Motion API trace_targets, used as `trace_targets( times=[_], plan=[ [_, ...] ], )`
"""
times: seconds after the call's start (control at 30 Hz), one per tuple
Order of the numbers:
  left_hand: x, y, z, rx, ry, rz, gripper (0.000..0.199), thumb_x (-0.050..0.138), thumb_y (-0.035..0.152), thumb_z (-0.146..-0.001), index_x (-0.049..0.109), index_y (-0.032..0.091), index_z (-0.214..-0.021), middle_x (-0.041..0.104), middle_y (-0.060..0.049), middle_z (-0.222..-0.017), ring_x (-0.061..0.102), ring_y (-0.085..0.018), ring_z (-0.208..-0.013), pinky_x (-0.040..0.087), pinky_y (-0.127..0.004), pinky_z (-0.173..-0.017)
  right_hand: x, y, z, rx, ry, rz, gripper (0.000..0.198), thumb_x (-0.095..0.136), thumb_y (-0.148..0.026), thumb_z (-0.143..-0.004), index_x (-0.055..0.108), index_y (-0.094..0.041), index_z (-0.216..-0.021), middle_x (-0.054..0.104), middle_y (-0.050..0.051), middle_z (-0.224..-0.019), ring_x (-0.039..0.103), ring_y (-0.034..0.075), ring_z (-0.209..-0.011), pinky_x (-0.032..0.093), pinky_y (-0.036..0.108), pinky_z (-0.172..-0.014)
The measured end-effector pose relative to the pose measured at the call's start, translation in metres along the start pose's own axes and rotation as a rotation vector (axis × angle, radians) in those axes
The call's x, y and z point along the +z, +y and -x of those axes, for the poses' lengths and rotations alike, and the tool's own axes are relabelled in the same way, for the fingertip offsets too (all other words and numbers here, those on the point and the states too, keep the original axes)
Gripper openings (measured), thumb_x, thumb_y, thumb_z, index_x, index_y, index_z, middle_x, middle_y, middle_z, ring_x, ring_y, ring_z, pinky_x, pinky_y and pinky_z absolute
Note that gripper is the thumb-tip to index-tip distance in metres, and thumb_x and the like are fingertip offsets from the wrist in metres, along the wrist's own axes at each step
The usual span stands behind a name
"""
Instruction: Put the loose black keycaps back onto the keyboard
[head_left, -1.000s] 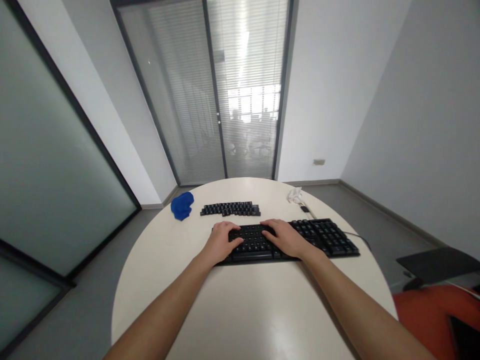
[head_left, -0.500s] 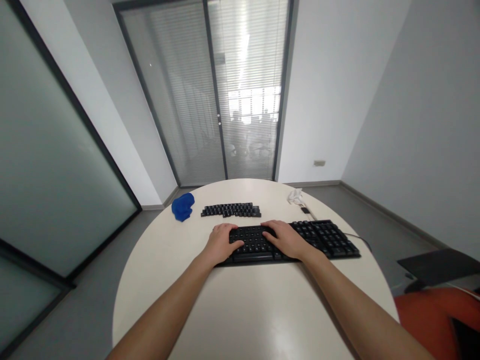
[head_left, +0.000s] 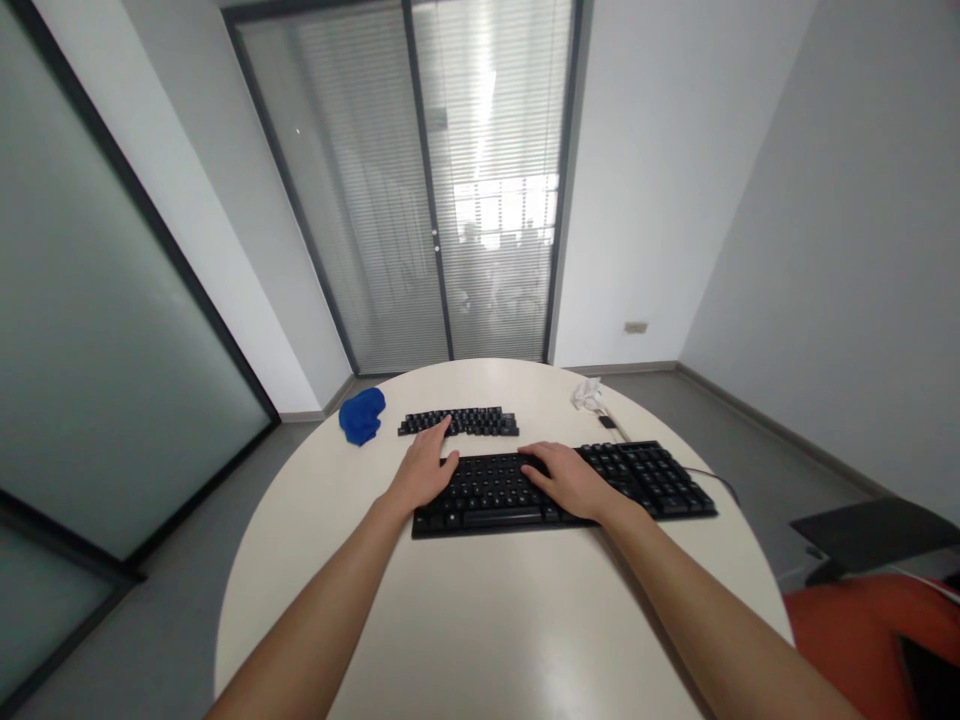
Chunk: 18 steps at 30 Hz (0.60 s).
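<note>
A black keyboard (head_left: 495, 517) lies across the middle of the table, many keycaps gone from its left and middle part; the right part still has its keys. Behind it, loose black keycaps (head_left: 480, 422) stand in rows. My left hand (head_left: 424, 470) stretches over the keyboard's left end, its fingertips at the near left part of the keycap rows and its thumb apart. No keycap shows between its fingers. My right hand (head_left: 566, 478) rests on the keyboard right of the bare part, thumb and fingers apart; some fingertips are hard to see.
The round white table (head_left: 315, 560) carries a blue cloth (head_left: 361, 415) at the back left. At the back right lies a bundled white cable (head_left: 587, 393) with a small dark piece. The keyboard's cord runs off the right edge. An orange chair (head_left: 855, 640) stands at the lower right.
My left hand has left the keyboard's bare part and moved left and forward to the loose keycaps. My right hand has stayed in place on the keyboard.
</note>
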<state>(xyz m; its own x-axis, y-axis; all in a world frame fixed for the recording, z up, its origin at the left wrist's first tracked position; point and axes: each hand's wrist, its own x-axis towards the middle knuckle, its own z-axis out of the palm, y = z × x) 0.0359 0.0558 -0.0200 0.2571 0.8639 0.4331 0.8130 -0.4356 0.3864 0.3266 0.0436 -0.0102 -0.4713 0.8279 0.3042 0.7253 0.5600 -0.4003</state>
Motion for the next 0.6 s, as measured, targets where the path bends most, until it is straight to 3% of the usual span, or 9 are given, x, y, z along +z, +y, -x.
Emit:
trace_targets(
  times=[0.27,0.47,0.6],
  plan=[
    [-0.0003,0.0023,0.0004,-0.133,-0.202,-0.014,0.075,0.047,0.042,-0.095,0.023,0.008,-0.157,0.038,-0.019,-0.156,0.037,-0.035,-0.141,0.031,-0.048,-0.115,-0.0009,-0.0016,0.0004,-0.011,0.005,0.01,0.036,0.052,-0.034,-0.097,0.066,-0.015,-0.124,0.07,0.014,-0.122,0.063,0.028,-0.115,0.045,0.043,-0.105],
    [-0.0027,0.0071,0.0003,-0.151,-0.241,-0.081,0.076,0.041,0.049,-0.096,0.023,0.006,-0.157,0.043,-0.021,-0.153,0.036,-0.036,-0.14,0.032,-0.049,-0.113,-0.0007,-0.0015,0.0003,-0.011,0.01,0.019,0.036,0.052,-0.034,-0.097,0.066,-0.015,-0.125,0.07,0.014,-0.123,0.063,0.029,-0.115,0.045,0.044,-0.105],
    [-0.002,0.0071,0.0014,-0.131,-0.212,-0.117,0.078,0.043,0.051,-0.096,0.023,0.006,-0.156,0.037,-0.019,-0.157,0.033,-0.034,-0.143,0.029,-0.048,-0.115,-0.0003,-0.0014,0.0001,-0.017,0.013,0.015,0.036,0.052,-0.034,-0.097,0.066,-0.015,-0.124,0.07,0.014,-0.122,0.063,0.028,-0.115,0.045,0.043,-0.105]
  ],
)
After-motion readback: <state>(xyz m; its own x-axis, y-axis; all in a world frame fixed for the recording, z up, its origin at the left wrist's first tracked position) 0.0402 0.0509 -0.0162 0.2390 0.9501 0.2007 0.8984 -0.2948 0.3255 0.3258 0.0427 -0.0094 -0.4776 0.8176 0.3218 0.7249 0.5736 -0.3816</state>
